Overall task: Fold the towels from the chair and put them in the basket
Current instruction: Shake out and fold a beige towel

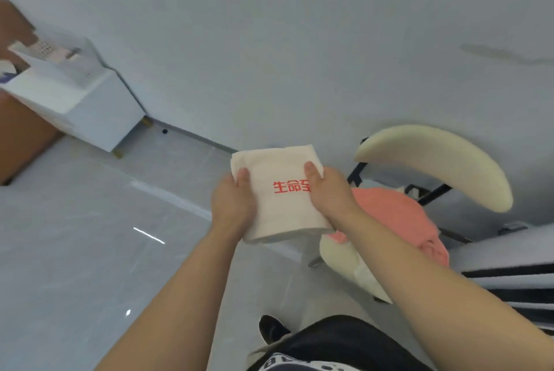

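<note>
While both hands hold it up, the white towel (283, 193) with red print looks already folded into a small rectangle, just left of the chair (434, 160). The left hand (232, 202) grips its left edge and the right hand (329, 193) its right edge, thumbs on top. A pink towel (398, 217) lies unfolded on the chair seat. No basket is in view, so putting away remains.

The cream chair (336, 254) stands on the tiled floor (90, 250), a pink towel (395, 214) on its seat.
</note>
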The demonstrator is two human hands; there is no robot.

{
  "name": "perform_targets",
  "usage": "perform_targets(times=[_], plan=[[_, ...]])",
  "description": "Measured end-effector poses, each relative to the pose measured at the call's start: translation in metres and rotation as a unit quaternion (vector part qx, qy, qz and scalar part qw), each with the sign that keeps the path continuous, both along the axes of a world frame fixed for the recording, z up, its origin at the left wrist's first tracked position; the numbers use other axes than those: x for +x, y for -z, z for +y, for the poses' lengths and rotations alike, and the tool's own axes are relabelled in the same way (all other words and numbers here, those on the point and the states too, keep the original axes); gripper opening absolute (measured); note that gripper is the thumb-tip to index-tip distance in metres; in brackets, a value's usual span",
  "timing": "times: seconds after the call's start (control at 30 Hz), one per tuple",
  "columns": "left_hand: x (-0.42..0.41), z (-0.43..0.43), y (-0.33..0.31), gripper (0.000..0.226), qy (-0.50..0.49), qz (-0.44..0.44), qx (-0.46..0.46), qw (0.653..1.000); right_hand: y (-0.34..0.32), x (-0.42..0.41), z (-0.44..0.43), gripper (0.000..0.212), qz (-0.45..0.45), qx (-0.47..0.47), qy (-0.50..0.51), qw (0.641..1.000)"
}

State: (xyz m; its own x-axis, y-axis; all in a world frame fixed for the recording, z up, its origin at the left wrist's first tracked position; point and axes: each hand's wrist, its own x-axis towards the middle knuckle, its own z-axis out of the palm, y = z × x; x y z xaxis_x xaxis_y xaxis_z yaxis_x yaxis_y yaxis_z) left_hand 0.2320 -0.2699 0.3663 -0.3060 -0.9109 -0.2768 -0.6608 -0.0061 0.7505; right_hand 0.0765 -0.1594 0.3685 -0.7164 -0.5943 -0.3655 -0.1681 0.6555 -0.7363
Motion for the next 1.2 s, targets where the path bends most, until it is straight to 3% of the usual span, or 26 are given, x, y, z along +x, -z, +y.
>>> perform_targets(times=[0.3,0.47,0.83,0.97,1.07,1.17,1.2], plan=[[0.067,-0.151,-0.001,0.045,-0.046,-0.003,0.004,0.999,0.015,0.062,-0.164,0.051,-0.022,-0.005,-0.03,0.999],[0.111,-0.279,0.013,0.046,-0.07,-0.029,0.007,0.997,0.031,0.101,-0.301,0.046,-0.051,-0.007,-0.051,0.997],[0.234,-0.566,-0.014,0.05,-0.155,-0.057,0.052,0.985,-0.013,0.211,-0.609,0.045,-0.083,0.032,-0.153,0.984],[0.282,-0.67,-0.003,0.048,-0.166,0.021,0.128,0.978,0.002,0.256,-0.711,0.047,-0.097,0.034,-0.143,0.984],[0.315,-0.745,-0.005,0.054,-0.151,0.107,0.162,0.969,0.014,0.285,-0.781,0.044,-0.161,0.016,-0.103,0.981],[0.342,-0.816,-0.022,0.073,-0.096,0.105,0.209,0.967,0.01,0.308,-0.835,0.028,-0.218,0.001,-0.049,0.975],[0.348,-0.837,-0.027,0.072,-0.077,0.102,0.225,0.966,0.009,0.314,-0.851,0.034,-0.24,-0.007,-0.039,0.97]])
